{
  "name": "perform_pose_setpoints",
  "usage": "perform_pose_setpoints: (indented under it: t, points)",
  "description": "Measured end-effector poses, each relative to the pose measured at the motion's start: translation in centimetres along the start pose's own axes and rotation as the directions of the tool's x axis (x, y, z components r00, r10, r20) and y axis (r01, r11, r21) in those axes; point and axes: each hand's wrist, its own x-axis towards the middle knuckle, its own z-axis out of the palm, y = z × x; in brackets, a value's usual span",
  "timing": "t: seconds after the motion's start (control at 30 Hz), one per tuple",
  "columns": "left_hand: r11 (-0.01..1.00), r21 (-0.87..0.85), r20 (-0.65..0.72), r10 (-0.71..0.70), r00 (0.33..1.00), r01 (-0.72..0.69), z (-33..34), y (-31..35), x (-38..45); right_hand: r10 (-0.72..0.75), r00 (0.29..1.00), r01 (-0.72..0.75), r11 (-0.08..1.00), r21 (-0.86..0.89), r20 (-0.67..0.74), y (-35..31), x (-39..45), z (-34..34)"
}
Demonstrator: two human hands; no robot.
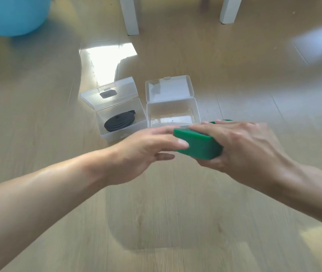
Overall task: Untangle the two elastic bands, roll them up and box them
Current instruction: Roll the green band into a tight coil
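My right hand (240, 146) has its grip clamped round the rolled green elastic band (197, 146), my left hand's (146, 152) straight fingers steadying its end, just short of the empty clear plastic box (172, 114) beyond; released early, the springy roll could uncoil outside it.

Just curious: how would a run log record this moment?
black band: boxed | green band: rolled, right hand grips | left hand: touching | right box: open
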Motion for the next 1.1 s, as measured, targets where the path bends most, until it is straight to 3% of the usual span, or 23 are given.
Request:
perform_pose_setpoints:
  t: [0.1, 0.17, 0.27, 0.4, 0.5, 0.67, 0.83, 0.9, 1.0, 1.1]
  points:
    - [0.987, 0.163, -0.200, 0.030, 0.979, 0.004, 2.9, 0.1, 0.2, -0.023, 0.998, 0.021, 0.999, -0.032, -0.054, -1.1, -0.2, 0.0]
    - [0.991, 0.135, -0.335, 0.064, 0.940, -0.019, 3.9, -0.4, 0.2, -0.012, 0.995, 0.013, 1.000, 0.006, -0.094, -1.4, -0.2, 0.1]
    - [0.992, 0.075, -0.397, 0.127, 0.909, -0.106, 3.8, -0.9, 0.3, 0.013, 0.985, 0.002, 0.996, 0.087, -0.170, -1.3, -0.3, 0.4]
    - [0.978, -0.006, -0.338, 0.193, 0.921, -0.207, 2.9, -1.3, 0.6, -0.022, 0.992, 0.069, 0.919, 0.389, -0.124, 0.0, -0.9, 0.9]
    - [0.973, -0.060, -0.182, 0.211, 0.960, -0.225, 2.7, -1.0, 0.6, -0.038, 0.991, 0.100, 0.845, 0.526, -0.127, 0.7, -1.2, 1.6]
    - [0.951, -0.264, 0.101, 0.194, 0.976, -0.161, 2.8, -0.4, 0.3, -0.039, 0.979, 0.143, 0.831, 0.537, -0.200, 0.0, -0.6, 1.6]
    - [0.912, -0.407, 0.328, 0.191, 0.925, -0.044, 1.7, -0.5, 0.0, -0.061, 0.978, 0.169, 0.796, 0.581, -0.200, -1.0, -0.2, 0.7]
    - [0.913, -0.407, 0.299, 0.142, 0.944, -0.008, 1.5, -0.7, 0.0, -0.025, 0.987, 0.114, 0.806, 0.580, -0.160, -1.0, -0.1, 0.4]
    - [0.940, -0.341, 0.143, 0.045, 0.989, 0.006, 1.0, -1.2, 0.2, 0.029, 0.994, 0.029, 0.854, 0.520, -0.102, -0.4, -0.1, 0.5]
    - [0.988, -0.145, 0.000, 0.051, 0.999, -0.051, 1.7, -0.9, 0.1, 0.052, 0.997, -0.022, 0.903, 0.429, -0.059, -0.1, 0.0, 0.7]
